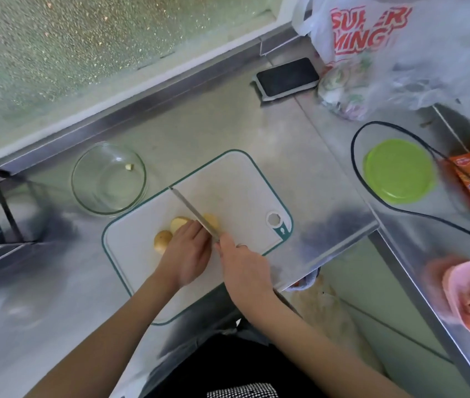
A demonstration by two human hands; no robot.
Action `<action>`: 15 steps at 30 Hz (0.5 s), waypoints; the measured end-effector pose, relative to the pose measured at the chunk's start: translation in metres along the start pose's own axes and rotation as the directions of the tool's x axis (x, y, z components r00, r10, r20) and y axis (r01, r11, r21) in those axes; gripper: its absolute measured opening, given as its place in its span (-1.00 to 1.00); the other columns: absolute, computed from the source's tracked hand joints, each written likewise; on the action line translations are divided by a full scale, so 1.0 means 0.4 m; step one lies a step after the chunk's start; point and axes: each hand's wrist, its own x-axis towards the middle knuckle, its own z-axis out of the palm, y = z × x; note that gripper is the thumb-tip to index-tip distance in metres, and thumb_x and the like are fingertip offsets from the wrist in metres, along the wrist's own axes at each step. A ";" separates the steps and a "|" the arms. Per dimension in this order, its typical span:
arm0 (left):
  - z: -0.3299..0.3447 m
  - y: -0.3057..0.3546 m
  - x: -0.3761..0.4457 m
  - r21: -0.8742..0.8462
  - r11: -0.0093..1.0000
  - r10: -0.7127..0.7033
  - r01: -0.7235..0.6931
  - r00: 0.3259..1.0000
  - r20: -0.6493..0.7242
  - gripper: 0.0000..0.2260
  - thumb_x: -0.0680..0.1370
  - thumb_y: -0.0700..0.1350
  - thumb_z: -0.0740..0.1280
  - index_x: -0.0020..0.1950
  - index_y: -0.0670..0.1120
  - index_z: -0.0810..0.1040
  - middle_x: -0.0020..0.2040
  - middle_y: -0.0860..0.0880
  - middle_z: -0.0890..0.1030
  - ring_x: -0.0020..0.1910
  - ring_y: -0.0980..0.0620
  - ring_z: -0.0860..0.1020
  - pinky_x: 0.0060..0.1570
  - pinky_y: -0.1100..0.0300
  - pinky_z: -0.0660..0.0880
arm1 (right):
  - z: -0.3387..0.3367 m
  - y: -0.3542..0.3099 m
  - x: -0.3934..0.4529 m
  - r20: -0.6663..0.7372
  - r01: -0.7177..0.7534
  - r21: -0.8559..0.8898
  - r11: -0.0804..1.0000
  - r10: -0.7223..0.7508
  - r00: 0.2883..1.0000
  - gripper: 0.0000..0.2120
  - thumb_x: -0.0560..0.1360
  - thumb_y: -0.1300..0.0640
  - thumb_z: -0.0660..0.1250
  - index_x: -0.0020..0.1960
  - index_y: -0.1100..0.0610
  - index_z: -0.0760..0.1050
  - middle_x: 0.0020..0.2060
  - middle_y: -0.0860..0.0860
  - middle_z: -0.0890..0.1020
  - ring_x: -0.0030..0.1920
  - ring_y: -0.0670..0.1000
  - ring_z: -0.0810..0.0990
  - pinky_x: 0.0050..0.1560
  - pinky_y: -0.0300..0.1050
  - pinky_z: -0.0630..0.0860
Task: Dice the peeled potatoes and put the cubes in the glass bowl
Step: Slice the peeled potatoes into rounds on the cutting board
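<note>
1. Right now the right hand (239, 259) is closing around the handle of the knife (192, 211), and the blade is running away from it, up and to the left, across the board (236, 182).
2. Meanwhile the left hand (189, 251) is lying palm down on the board, fingers curled, pressing on a potato piece (178, 223); how much of the piece it is gripping is hidden under the fingers.
3. Potato is sitting on both sides of the blade: the pressed piece and a rounder one (162, 240) on the left, a smaller piece (211, 220) on the right, all near the board's middle.
4. Crucially, the blade is lying just beside the left fingertips, its long axis running nearly parallel to the left hand, so any next stroke is likely coming down right along those fingers.
5. Judging from this, the person is still halving or slabbing; no cubes are showing on the board.
6. As for the bowl (84, 193), it is standing off the board's upper-left corner, just past the knife tip, and is holding a single small bit (129, 167).
7. Accordingly, the left hand is sitting nearer the bowl, so it looks the better placed for carrying cubes over, with the transfer going up and left.
8. One risk is the pressed piece rocking on its rounded side under the blade.
</note>
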 end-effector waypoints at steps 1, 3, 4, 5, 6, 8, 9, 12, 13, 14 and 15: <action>0.001 -0.001 0.000 -0.005 1.000 0.002 -0.002 1.000 -0.002 -0.72 0.51 -0.12 0.14 0.01 -0.25 0.55 -0.06 -0.21 0.56 -0.10 -0.19 0.48 -0.06 0.04 0.41 | 0.010 0.001 -0.001 -0.011 0.006 -0.025 1.000 -0.006 1.000 -0.69 0.23 -0.02 0.59 -0.21 0.04 0.51 -0.61 -0.01 0.49 -0.66 -0.01 0.48 -0.68 -0.28 0.29; 0.001 -0.001 0.000 -0.017 1.000 0.011 -0.011 1.000 -0.007 -0.73 0.51 -0.13 0.14 0.01 -0.26 0.54 -0.05 -0.22 0.56 -0.10 -0.19 0.47 -0.04 0.03 0.39 | 0.022 0.002 -0.005 -0.029 0.031 -0.010 0.999 -0.032 0.999 -0.73 0.32 0.00 0.54 -0.14 0.06 0.50 -0.58 0.00 0.53 -0.63 0.00 0.52 -0.65 -0.25 0.34; 0.000 0.000 0.000 -0.022 1.000 0.015 -0.016 1.000 -0.008 -0.73 0.51 -0.14 0.14 0.01 -0.27 0.54 -0.05 -0.22 0.55 -0.10 -0.19 0.46 -0.04 0.03 0.38 | 0.017 0.001 -0.005 -0.027 0.035 0.008 0.999 -0.034 0.999 -0.74 0.34 0.01 0.53 -0.09 0.06 0.51 -0.56 0.00 0.54 -0.61 0.01 0.53 -0.63 -0.24 0.36; 0.000 0.001 0.000 -0.027 0.999 0.021 -0.021 1.000 -0.008 -0.74 0.52 -0.15 0.14 0.01 -0.27 0.54 -0.05 -0.23 0.55 -0.09 -0.19 0.46 -0.03 0.03 0.38 | 0.017 0.003 -0.003 -0.048 0.029 0.014 0.999 -0.029 0.998 -0.71 0.31 0.01 0.56 -0.09 0.05 0.53 -0.58 0.00 0.53 -0.62 0.00 0.52 -0.65 -0.25 0.34; 0.000 0.000 0.000 -0.029 0.999 0.026 -0.027 1.000 -0.007 -0.74 0.52 -0.15 0.14 0.01 -0.27 0.54 -0.04 -0.23 0.55 -0.09 -0.19 0.46 -0.03 0.02 0.39 | 0.018 0.005 0.000 -0.074 0.023 0.008 1.000 -0.022 0.997 -0.68 0.24 0.00 0.59 -0.11 0.04 0.55 -0.61 -0.01 0.50 -0.66 -0.02 0.48 -0.67 -0.27 0.31; -0.002 -0.002 0.001 -0.025 0.999 0.030 -0.030 1.000 0.004 -0.73 0.53 -0.15 0.14 0.03 -0.27 0.54 -0.02 -0.23 0.55 -0.07 -0.19 0.45 -0.01 0.02 0.38 | 0.013 0.007 0.001 -0.066 0.020 0.008 1.000 -0.020 0.998 -0.65 0.17 -0.02 0.63 -0.14 0.02 0.57 -0.64 -0.02 0.47 -0.69 -0.03 0.44 -0.70 -0.29 0.27; -0.003 -0.004 0.000 -0.021 0.999 0.030 -0.029 0.999 0.012 -0.72 0.53 -0.14 0.13 0.03 -0.27 0.54 -0.01 -0.23 0.55 -0.07 -0.19 0.45 0.00 0.02 0.38 | 0.017 0.008 0.002 -0.060 0.035 0.006 0.999 -0.035 0.998 -0.65 0.16 -0.02 0.63 -0.15 0.02 0.57 -0.65 -0.02 0.46 -0.70 -0.04 0.44 -0.70 -0.29 0.27; -0.004 -0.004 0.000 -0.019 1.000 0.022 -0.021 1.000 0.021 -0.72 0.53 -0.13 0.13 0.03 -0.26 0.54 -0.01 -0.22 0.55 -0.07 -0.20 0.46 0.00 0.03 0.39 | 0.017 0.011 0.003 -0.055 0.030 0.029 0.999 -0.028 0.998 -0.66 0.19 -0.01 0.62 -0.12 0.02 0.59 -0.62 -0.02 0.48 -0.68 -0.03 0.46 -0.68 -0.29 0.30; -0.004 -0.003 0.000 -0.022 1.000 0.022 -0.022 1.000 0.021 -0.73 0.53 -0.14 0.13 0.03 -0.26 0.54 -0.02 -0.22 0.54 -0.08 -0.19 0.46 0.00 0.03 0.38 | 0.013 0.016 0.003 -0.070 0.051 0.013 0.999 -0.050 0.996 -0.68 0.27 0.00 0.58 -0.04 0.03 0.58 -0.57 -0.01 0.53 -0.62 -0.02 0.51 -0.63 -0.27 0.35; -0.004 -0.003 -0.001 -0.024 0.999 0.023 -0.023 1.000 0.021 -0.73 0.54 -0.14 0.13 0.03 -0.26 0.54 -0.02 -0.22 0.54 -0.08 -0.19 0.46 0.00 0.03 0.39 | 0.010 0.017 0.003 -0.066 0.080 0.015 0.997 -0.079 0.995 -0.71 0.41 0.02 0.47 0.10 0.05 0.54 -0.44 0.02 0.60 -0.49 0.02 0.59 -0.52 -0.21 0.44; -0.004 -0.003 -0.002 -0.022 0.999 0.024 -0.024 0.999 0.024 -0.74 0.54 -0.14 0.13 0.03 -0.26 0.54 -0.02 -0.22 0.54 -0.08 -0.19 0.46 -0.01 0.03 0.39 | 0.005 0.018 0.003 0.018 0.110 0.040 0.993 -0.111 0.994 -0.71 0.55 0.05 0.29 0.25 0.06 0.44 -0.28 0.07 0.64 -0.32 0.08 0.65 -0.37 -0.13 0.51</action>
